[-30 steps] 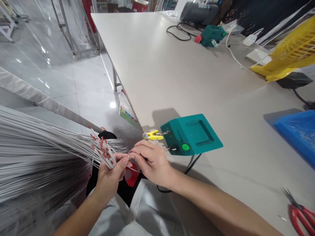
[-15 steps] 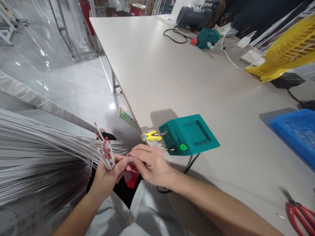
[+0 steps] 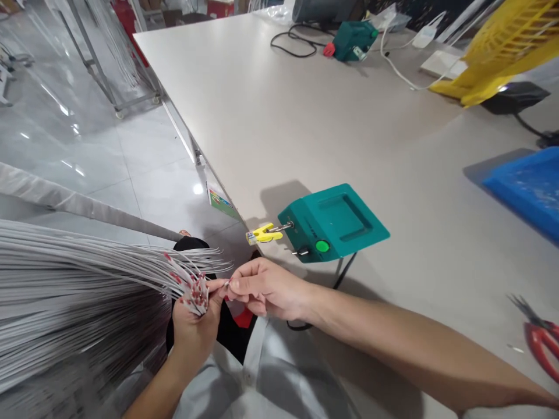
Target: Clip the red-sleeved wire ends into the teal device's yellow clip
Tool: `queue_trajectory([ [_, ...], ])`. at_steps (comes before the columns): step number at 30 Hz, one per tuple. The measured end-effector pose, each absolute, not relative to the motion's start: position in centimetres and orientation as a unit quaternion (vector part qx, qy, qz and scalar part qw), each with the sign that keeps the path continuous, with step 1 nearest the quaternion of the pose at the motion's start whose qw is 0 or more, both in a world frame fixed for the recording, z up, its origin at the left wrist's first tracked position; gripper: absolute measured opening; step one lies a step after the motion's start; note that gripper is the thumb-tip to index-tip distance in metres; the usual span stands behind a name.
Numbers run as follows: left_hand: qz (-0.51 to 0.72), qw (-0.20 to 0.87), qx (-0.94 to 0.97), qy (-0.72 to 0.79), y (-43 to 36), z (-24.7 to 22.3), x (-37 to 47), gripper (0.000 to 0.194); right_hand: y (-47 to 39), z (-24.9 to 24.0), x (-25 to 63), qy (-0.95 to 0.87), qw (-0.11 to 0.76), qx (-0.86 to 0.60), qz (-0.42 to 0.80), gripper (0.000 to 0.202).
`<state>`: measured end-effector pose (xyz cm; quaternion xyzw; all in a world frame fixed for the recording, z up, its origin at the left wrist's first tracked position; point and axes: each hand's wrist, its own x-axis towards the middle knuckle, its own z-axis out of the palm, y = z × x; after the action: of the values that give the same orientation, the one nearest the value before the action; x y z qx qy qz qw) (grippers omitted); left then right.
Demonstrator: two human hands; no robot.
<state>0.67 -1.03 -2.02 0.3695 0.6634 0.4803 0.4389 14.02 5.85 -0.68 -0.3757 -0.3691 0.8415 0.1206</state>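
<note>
My left hand point(image 3: 192, 334) is closed round a bundle of thin white wires with red-marked ends point(image 3: 195, 295), the ends pointing up towards me. Fingers of my right hand point(image 3: 273, 289) are pinched together at the left thumb and fingertip, on a small red-and-white wire end point(image 3: 227, 283) whose details are too small to make out. Just beyond the hands, at the table's edge, sits a green device point(image 3: 343, 216) with a green button. A yellow clip point(image 3: 265, 234) is fixed on a metal pin at its left side.
A mass of long white wires point(image 3: 74, 279) lies at my left. On the table point(image 3: 227, 110) are red-handled scissors point(image 3: 541, 343), a blue tray point(image 3: 524, 189), a yellow fan point(image 3: 502, 52) and another green device point(image 3: 356, 41). A wheeled metal rack point(image 3: 91, 64) stands on the floor behind.
The wire bundle in my left hand has tipped, so its ends face me more. My right hand has turned, with its pinch still at the left fingertips. The view has shifted slightly.
</note>
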Motion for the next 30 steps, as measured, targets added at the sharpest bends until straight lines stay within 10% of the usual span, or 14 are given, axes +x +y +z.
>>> queue_trajectory([
  [12, 0.457, 0.533, 0.365, 0.611, -0.9, -2.3, 0.1, 0.011, 5.9, 0.0, 15.2, -0.784, 0.264, -0.333, 0.452, 0.015],
  [23, 0.417, 0.539, 0.369, 0.632, -0.9, -2.6, 0.2, 0.019, 6.2, -0.4, 15.2, -0.813, 0.293, -0.312, 0.394, 0.021],
  [30, 0.459, 0.567, 0.321, 0.604, -1.3, -3.4, 0.6, 0.016, 6.0, -1.0, 15.4, -0.938, 0.262, -0.224, 0.03, 0.024],
])
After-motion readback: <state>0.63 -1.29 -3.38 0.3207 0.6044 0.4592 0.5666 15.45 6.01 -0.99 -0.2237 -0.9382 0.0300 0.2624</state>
